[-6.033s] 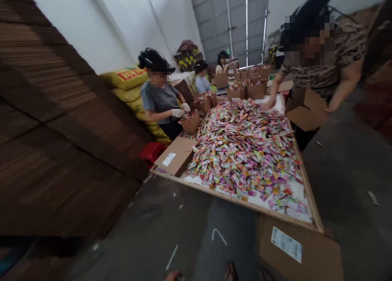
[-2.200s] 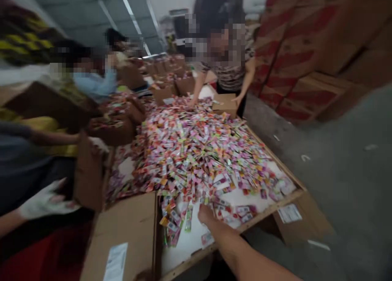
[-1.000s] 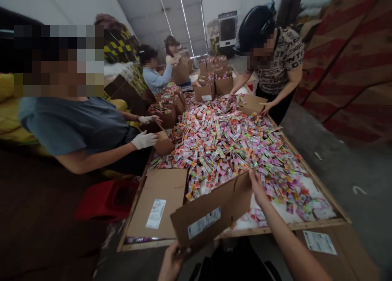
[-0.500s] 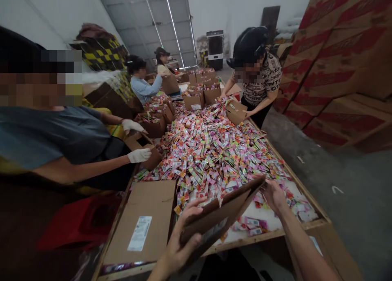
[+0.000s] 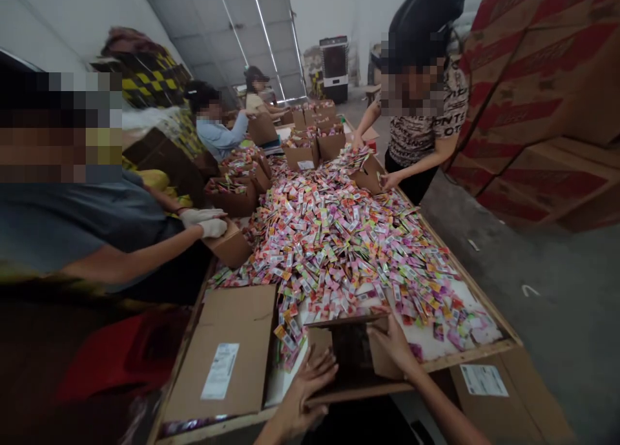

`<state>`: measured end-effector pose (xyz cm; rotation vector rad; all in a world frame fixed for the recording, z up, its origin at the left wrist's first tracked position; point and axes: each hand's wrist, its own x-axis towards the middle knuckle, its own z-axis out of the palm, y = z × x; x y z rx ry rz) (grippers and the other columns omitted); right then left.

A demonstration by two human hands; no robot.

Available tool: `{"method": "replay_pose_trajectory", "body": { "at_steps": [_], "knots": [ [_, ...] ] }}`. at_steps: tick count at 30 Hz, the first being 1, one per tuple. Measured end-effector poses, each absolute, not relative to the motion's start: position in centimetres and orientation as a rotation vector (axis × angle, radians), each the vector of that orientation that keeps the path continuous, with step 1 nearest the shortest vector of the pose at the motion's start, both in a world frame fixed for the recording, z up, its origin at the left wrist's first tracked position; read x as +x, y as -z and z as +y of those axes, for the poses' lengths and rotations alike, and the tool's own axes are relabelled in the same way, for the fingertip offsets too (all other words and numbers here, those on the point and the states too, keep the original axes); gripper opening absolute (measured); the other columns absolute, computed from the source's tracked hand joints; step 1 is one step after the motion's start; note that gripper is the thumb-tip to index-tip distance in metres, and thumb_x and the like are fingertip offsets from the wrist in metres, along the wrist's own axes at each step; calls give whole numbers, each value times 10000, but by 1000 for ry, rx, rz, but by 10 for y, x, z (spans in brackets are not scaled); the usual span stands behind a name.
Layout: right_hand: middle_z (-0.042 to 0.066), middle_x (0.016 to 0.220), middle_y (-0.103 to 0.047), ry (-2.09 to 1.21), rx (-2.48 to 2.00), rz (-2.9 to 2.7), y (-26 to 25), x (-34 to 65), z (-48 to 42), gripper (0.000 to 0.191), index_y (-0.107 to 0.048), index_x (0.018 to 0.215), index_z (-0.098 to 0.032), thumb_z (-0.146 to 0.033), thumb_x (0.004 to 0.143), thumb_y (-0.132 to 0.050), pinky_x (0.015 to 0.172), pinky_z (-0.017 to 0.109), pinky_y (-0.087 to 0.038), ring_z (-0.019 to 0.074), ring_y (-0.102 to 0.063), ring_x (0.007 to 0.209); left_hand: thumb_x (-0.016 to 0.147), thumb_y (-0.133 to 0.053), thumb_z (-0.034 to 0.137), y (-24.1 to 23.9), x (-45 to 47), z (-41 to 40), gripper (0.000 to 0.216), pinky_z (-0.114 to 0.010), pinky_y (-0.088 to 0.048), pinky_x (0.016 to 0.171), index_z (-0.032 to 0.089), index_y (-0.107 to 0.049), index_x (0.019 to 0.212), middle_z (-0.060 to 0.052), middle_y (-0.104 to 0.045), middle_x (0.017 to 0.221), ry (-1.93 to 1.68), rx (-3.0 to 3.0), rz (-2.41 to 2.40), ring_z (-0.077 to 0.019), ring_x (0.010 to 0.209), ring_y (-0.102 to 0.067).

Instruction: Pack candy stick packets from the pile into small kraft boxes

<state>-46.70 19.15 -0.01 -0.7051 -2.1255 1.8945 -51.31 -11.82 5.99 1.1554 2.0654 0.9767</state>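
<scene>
Seen from the head camera, looking down along a long wooden-rimmed bench (image 5: 489,353) with a white top. At the near edge, a small open brown cardboard box (image 5: 352,358), mouth up, dark inside, one flap raised toward the heap. Left hand (image 5: 305,393) spread against the box's near left side, fingers (image 5: 323,371) splayed over the wall, pressed flat rather than clenched. Right hand (image 5: 394,343) laid on the box's right flap, fingers curled over its edge, grip closed on the cardboard. Just beyond the box, touching its far flap, a broad heap of small colourful sachets (image 5: 339,238) in pink, orange, green and yellow, covering most of the bench. To the left of the box, a flat folded brown carton with a white label (image 5: 227,351) lying on the bench corner. Below the bench's right corner, another brown carton with a white label (image 5: 489,390), partly under the rim. On the left side, a seated person in a grey shirt, white-gloved hands (image 5: 206,220) resting on a small brown box (image 5: 231,246). Farther along, more people and open boxes filled with sachets (image 5: 310,144). On the right, a standing person in a patterned shirt (image 5: 421,132) with a hand on a box at the heap's edge. Behind, stacked red-and-brown cartons (image 5: 542,96).
</scene>
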Motion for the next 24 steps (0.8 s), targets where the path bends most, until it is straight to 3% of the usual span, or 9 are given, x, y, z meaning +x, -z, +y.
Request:
{"method": "replay_pose_trajectory", "body": {
  "at_steps": [3, 6, 8, 11, 13, 15, 17, 21, 24],
  "knots": [
    [106, 1116, -732, -2207, -612, -2001, 1, -470, 189, 283, -695, 918, -240, -419, 701, -662, 1025, 463, -476, 296, -649, 1109, 904, -472, 627, -52, -506, -113, 502, -683, -239, 1189, 330, -691, 1244, -113, -711, 1293, -1271, 655, 2240, -377, 1332, -552],
    [97, 1105, -741, -2388, -665, -1850, 3, -466, 187, 111, -655, 640, -241, -335, 642, -595, 980, 483, -494, 306, -658, 1086, 886, -591, 503, -42, -500, -97, 563, -583, -423, 1114, 231, -554, 1377, -155, -701, 1260, -1543, 136, 2469, -334, 1233, -627],
    [100, 1116, -737, -2352, -654, -1933, 7, -459, 192, 135, -584, 478, -237, -297, 594, -551, 992, 510, -476, 318, -643, 1108, 854, -657, 443, -38, -500, -87, 725, -558, -369, 1167, 225, -398, 1496, -174, -584, 1426, -1577, 93, 2670, -323, 1369, -514],
    [104, 1132, -728, -2208, -454, -2281, 7, -450, 213, 202, -592, 410, -248, -279, 588, -503, 1053, 544, -418, 319, -623, 1134, 897, -615, 358, -42, -504, -85, 577, -606, -243, 1218, 314, -487, 1458, -121, -380, 1614, -1188, 437, 2845, -341, 1534, -236],
    [113, 1154, -720, -2120, -266, -2532, -2, -452, 229, 220, -705, 525, -262, -306, 630, -516, 1052, 557, -419, 326, -626, 1129, 950, -528, 293, -49, -508, -89, 495, -673, -200, 1206, 374, -512, 1438, -83, -343, 1642, -844, 700, 2773, -358, 1552, -159],
    [124, 1202, -703, -1938, -119, -2703, -16, -461, 230, 265, -789, 758, -270, -366, 691, -551, 1029, 565, -441, 342, -615, 1158, 977, -461, 243, -55, -510, -91, 535, -706, -213, 1186, 406, -426, 1485, -70, -302, 1657, -656, 826, 2720, -365, 1553, -144],
    [134, 1269, -671, -1580, -131, -2745, -29, -472, 209, 363, -766, 1033, -254, -411, 786, -552, 1066, 573, -411, 341, -574, 1231, 982, -442, 226, -57, -510, -89, 574, -705, -243, 1178, 402, -351, 1521, -72, -258, 1668, -601, 874, 2728, -369, 1555, -124],
    [156, 1290, -663, -912, -78, -2771, -29, -483, 133, 408, -627, 1272, -177, -349, 941, -461, 1163, 556, -277, 315, -558, 1245, 965, -457, 189, -45, -503, -81, 610, -695, -253, 1183, 390, -339, 1528, -62, -203, 1681, -696, 935, 2703, -356, 1562, -13],
    [156, 1244, -690, -686, 53, -2865, -16, -478, 100, 394, -622, 1276, -164, -335, 957, -466, 1148, 541, -275, 316, -597, 1167, 965, -460, 210, -26, -493, -93, 550, -640, -241, 1220, 346, -426, 1497, -78, -294, 1658, -1043, 808, 2587, -311, 1562, -132]
  ]
}}
